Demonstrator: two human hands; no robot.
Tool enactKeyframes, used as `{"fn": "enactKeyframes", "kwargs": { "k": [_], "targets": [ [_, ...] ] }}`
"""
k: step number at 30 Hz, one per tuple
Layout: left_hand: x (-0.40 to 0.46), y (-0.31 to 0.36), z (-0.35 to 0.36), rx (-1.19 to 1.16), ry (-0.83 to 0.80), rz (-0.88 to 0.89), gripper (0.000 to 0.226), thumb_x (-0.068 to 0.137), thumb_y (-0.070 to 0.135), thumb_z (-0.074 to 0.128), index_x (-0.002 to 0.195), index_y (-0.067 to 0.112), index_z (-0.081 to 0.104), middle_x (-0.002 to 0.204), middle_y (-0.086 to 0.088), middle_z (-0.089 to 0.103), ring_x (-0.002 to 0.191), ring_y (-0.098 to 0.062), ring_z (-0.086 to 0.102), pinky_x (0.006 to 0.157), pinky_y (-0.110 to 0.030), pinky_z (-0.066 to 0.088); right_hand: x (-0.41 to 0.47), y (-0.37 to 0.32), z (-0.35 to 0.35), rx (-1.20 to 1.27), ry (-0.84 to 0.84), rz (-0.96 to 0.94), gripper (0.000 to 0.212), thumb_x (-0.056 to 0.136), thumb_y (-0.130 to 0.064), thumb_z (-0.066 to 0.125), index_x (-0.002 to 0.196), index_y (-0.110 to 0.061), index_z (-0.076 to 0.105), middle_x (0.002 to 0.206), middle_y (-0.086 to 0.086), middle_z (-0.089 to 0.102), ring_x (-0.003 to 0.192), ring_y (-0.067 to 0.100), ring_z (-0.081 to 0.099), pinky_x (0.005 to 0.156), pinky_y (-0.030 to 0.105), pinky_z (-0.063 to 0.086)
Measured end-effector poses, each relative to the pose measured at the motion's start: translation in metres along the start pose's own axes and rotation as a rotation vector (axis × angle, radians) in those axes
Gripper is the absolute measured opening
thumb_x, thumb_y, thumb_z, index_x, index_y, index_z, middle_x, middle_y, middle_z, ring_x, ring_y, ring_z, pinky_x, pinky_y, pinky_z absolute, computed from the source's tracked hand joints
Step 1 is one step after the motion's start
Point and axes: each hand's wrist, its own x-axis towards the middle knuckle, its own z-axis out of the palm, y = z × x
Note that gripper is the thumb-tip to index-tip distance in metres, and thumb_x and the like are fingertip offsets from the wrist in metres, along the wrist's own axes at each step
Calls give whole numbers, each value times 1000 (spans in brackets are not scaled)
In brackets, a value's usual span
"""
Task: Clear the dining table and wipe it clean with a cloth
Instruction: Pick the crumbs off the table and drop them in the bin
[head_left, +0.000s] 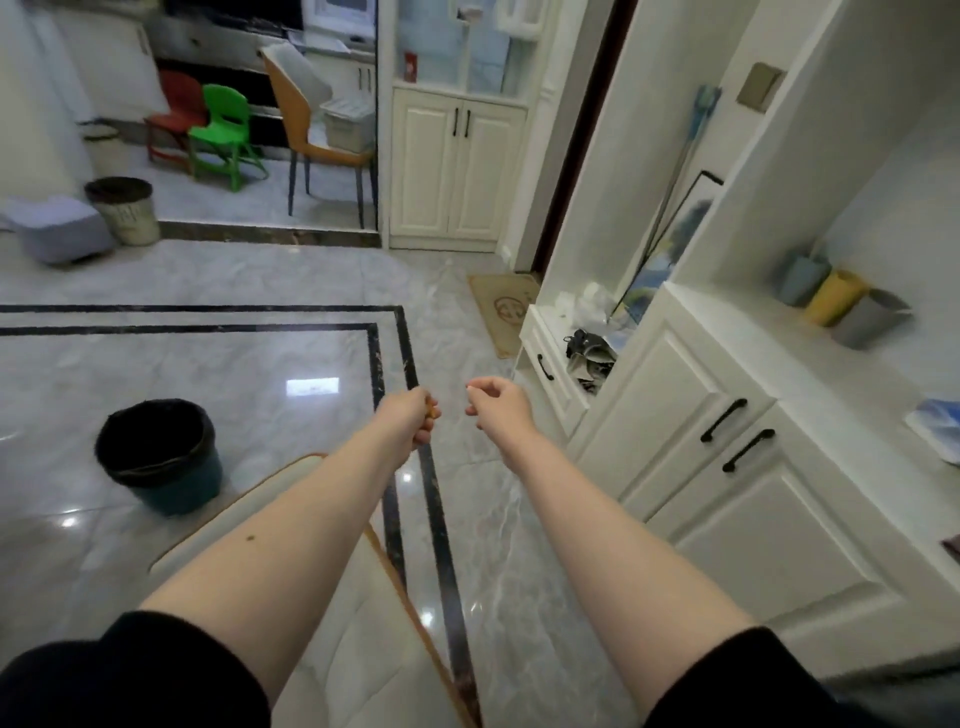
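bin (161, 457): black-lined, contents unseen | left hand (410, 421): curled round small orange-brown bit | right hand (496, 402): pinches white scrap | cabinet (727, 441) close right

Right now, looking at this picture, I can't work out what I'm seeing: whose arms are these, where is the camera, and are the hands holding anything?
There is no machine here. The camera sits on a person's head and looks forward and down, so you see that person's own two bare arms reaching out.

The left hand has its fingers curled round something small and brownish; it is too hidden to name. The right hand pinches a tiny white bit between its fingers; I cannot tell what it is.

Below the arms is a pale chair on a shiny marble floor. A black-lined bin stands to the left, white cabinets to the right. No dining table shows in this view.
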Motion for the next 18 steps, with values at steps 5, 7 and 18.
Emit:
{"fn": "enactKeyframes", "kwargs": {
  "k": [5,7,18],
  "targets": [
    [33,21,-17,-141,170,3,25,93,13,40,70,11,49,64,-5,46,49,-11,33,36,-16,26,49,-28,26,-37,-166,-66,19,93,-13,51,107,-9,62,94,4,61,82,14,58,72,25,46],
    [33,26,-32,-189,230,20,24,92,12,41,70,11,49,64,-5,46,49,-11,33,36,-16,25,56,-44,47,-34,-257,-77,16,93,-15,51,105,-13,62,94,2,62,86,16,59,76,27,47],
    [-41,32,-197,-431,610,83,20,94,14,46,76,9,53,66,-4,48,49,-11,33,39,-17,25,-11,-115,185,-131,-641,-281,17,94,-17,51,108,-13,60,107,4,60,103,20,59,87,29,48]
  ]
}}
